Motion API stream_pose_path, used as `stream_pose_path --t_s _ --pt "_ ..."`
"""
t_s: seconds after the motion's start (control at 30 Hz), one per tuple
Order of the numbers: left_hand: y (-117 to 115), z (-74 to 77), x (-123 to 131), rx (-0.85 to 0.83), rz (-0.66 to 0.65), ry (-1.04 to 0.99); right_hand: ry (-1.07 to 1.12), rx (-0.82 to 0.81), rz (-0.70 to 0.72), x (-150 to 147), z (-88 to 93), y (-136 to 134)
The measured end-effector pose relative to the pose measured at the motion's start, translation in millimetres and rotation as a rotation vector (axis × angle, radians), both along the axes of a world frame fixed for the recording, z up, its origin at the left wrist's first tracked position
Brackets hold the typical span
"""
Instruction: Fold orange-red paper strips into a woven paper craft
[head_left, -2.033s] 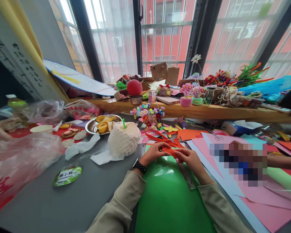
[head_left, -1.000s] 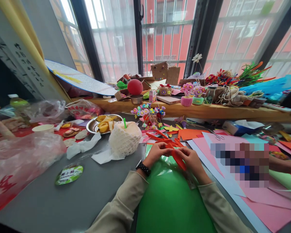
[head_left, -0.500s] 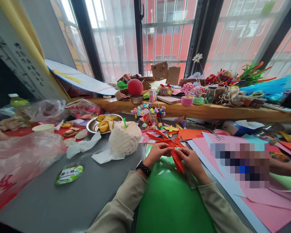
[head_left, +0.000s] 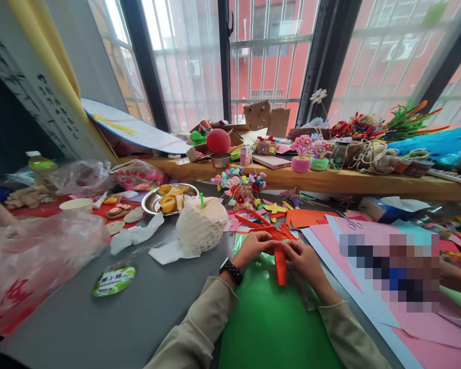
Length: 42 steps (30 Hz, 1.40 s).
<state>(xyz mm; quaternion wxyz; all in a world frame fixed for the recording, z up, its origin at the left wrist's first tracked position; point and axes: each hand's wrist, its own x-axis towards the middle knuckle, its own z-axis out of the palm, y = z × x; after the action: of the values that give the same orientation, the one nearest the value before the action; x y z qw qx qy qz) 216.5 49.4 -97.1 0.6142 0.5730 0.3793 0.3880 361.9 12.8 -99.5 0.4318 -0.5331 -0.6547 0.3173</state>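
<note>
Orange paper strip (head_left: 280, 264) is pinched at its top by left hand (head_left: 253, 248) and right hand (head_left: 305, 259) over the green sheet (head_left: 269, 318); slanted toward 5 o'clock before, it is now hung toward 6 o'clock, apparently turned mid-fold.

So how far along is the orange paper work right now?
Done: several loose orange strips lie cut on the table beyond the hands. In hand: left hand and right hand together pinch one orange strip, its end hanging over the green sheet. Left: the loose strips lie untouched, and the orange sheet behind them looks largely uncut.
</note>
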Motion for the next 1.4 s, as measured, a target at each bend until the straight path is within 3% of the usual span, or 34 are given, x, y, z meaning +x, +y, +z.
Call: stream_pose_path --t_s 0.23,0.77,1.4 --pt "-5.6 3.5 -0.8 0.009 -0.081 0.053 0.003 0.062 -0.124 1.4 1.8 -2.8" --pt "-7.0 3.8 -1.2 0.006 -0.136 0.059 0.131 0.018 -0.096 2.0 0.0 -3.8" --pt "-7.4 3.5 -1.7 0.052 -0.134 0.075 0.098 0.018 -0.087 -1.3 -3.7 -1.0"
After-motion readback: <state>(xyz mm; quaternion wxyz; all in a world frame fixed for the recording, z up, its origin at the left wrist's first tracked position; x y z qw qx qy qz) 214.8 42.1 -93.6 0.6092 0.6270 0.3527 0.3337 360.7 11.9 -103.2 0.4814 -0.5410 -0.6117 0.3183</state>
